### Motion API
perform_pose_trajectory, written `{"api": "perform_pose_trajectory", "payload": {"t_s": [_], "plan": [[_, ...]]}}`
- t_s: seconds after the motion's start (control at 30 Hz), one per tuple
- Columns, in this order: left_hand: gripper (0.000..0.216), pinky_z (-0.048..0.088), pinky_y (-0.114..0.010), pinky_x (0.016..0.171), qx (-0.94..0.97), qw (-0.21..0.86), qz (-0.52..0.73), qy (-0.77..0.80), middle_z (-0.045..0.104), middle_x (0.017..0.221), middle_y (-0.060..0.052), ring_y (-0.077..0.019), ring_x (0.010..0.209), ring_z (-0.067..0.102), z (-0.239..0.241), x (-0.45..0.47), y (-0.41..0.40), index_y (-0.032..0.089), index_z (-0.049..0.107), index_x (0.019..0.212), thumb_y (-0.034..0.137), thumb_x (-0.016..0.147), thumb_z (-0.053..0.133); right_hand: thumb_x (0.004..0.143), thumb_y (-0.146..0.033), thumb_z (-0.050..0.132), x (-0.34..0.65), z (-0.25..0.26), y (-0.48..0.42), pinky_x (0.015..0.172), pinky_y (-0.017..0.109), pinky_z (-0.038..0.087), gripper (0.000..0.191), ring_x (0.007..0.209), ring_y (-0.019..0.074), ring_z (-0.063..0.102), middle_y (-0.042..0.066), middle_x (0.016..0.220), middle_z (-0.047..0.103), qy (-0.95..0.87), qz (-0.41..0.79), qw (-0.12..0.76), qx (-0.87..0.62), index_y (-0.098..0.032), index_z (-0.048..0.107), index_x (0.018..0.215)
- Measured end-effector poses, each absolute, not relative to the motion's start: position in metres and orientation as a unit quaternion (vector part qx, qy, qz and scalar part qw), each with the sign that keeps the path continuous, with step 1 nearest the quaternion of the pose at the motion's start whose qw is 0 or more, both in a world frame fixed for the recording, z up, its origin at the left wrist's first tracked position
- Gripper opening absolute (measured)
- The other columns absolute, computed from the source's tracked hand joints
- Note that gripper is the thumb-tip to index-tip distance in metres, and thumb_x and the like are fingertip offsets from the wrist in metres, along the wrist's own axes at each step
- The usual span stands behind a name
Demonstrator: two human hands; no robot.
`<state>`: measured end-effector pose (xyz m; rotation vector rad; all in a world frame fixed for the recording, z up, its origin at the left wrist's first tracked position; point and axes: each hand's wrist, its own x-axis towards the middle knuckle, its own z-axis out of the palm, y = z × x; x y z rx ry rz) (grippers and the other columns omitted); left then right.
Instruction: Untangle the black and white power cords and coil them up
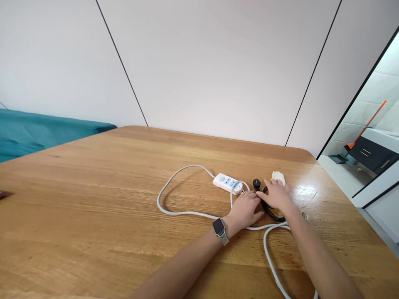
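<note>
A white power strip [228,183] with blue sockets lies on the wooden table [109,199], its white cable [174,209] looping left and back toward me. My left hand [246,209], with a watch on the wrist, rests on the table beside a coiled black cable [272,215], fingers curled at its edge. My right hand [276,195] lies over the black cable, fingers stretched flat. The black plug [256,183] sticks out just beyond my hands. A small cream-coloured adapter [278,177] sits behind my right hand.
A teal fabric surface [37,131] lies beyond the table's left edge. White wall panels stand behind the table. At the right, an opening shows a dark drawer unit [372,154] and an orange-handled tool [366,126].
</note>
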<state>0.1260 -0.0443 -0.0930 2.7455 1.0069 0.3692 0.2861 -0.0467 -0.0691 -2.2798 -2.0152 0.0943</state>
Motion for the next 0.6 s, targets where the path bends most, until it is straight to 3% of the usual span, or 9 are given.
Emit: {"api": "perform_pose_trajectory", "payload": {"t_s": [0.1,0.23,0.43,0.6], "plan": [[0.019,0.045,-0.043,0.092,0.924,0.049,0.122,0.359,0.069,0.093,-0.013,-0.0293,0.098,0.061,-0.090,0.111,-0.049,0.015,0.070,0.090,0.030,0.088,0.059,0.094,-0.049,0.045,0.271,-0.083,-0.060,0.109,0.065,0.021,0.058,0.144,0.0435,0.024,0.017,0.153,0.041,-0.680,-0.007,0.004,-0.734,-0.021,0.047,0.145],[0.022,0.043,-0.039,0.082,0.915,-0.009,0.165,0.368,0.066,0.082,-0.010,-0.0258,0.089,0.060,-0.092,0.091,-0.054,0.018,0.066,0.078,0.028,0.092,0.053,0.098,-0.040,0.039,0.273,-0.093,-0.061,0.108,0.065,0.022,0.049,0.143,0.0438,0.023,0.012,0.153,0.043,-0.691,-0.054,-0.024,-0.721,-0.027,0.049,0.144],[0.017,0.039,-0.033,0.072,0.911,-0.039,0.209,0.353,0.064,0.076,-0.005,-0.0207,0.080,0.058,-0.096,0.087,-0.061,0.019,0.062,0.073,0.013,0.087,0.054,0.099,-0.038,0.034,0.300,-0.093,-0.030,0.102,0.067,0.025,0.047,0.139,0.0463,0.028,0.010,0.147,0.049,-0.664,-0.068,-0.053,-0.743,-0.028,0.051,0.142],[0.016,0.042,-0.032,0.076,0.881,-0.048,0.253,0.396,0.070,0.085,-0.005,-0.0207,0.084,0.061,-0.085,0.040,-0.034,0.021,0.068,0.085,0.020,0.088,0.052,0.099,-0.037,0.032,0.346,-0.090,-0.017,0.098,0.065,0.030,0.045,0.135,0.0427,0.035,0.011,0.141,0.054,-0.609,-0.071,-0.076,-0.786,-0.031,0.054,0.138]]}}
